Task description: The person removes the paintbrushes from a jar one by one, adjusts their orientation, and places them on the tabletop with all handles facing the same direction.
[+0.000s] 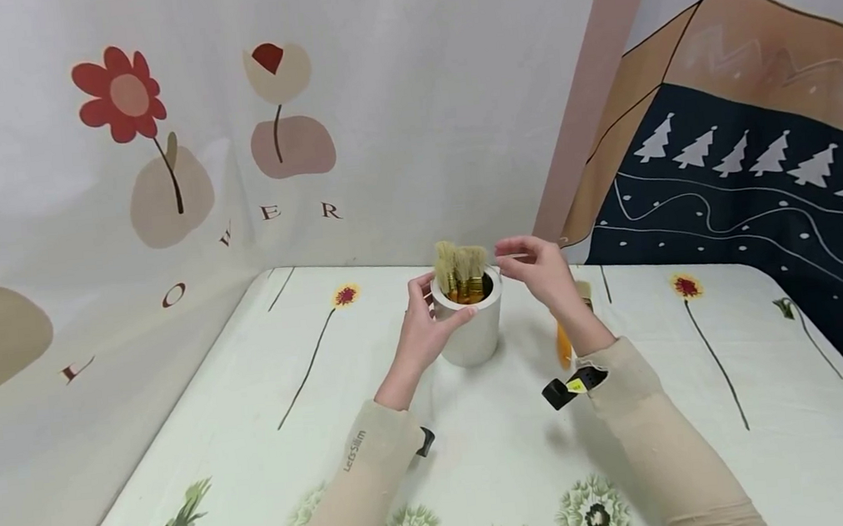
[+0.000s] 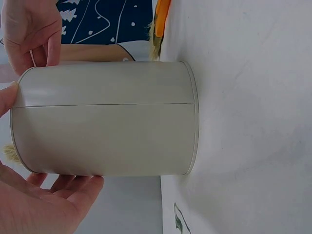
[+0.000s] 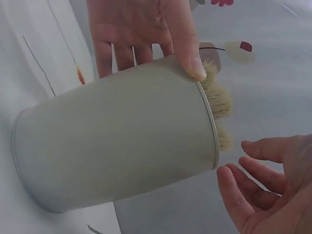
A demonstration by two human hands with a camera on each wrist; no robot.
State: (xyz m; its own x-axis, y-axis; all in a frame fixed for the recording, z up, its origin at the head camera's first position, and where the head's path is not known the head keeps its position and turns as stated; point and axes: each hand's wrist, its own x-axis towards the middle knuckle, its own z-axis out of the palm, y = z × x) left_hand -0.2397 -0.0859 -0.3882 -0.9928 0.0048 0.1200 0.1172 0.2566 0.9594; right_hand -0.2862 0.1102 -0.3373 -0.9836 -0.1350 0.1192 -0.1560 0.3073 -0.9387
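A pale grey cylindrical container (image 1: 471, 338) stands upright on the table, with several paintbrushes (image 1: 461, 264) in it, bristles up. My left hand (image 1: 427, 329) grips it near the top, the thumb (image 3: 195, 66) over the rim and the fingers (image 2: 83, 192) along its side. Just right of the rim is my right hand (image 1: 538, 269), fingers loosely bent and nothing held; in the right wrist view its fingertips (image 3: 224, 173) come right up to the rim. The brushes' lower ends are hidden inside the container.
Another paintbrush with an orange handle (image 1: 564, 346) lies on the table right of the container, partly behind my right forearm. A flower-printed cloth covers the table (image 1: 499, 457). Printed curtains (image 1: 408, 114) hang behind and at both sides.
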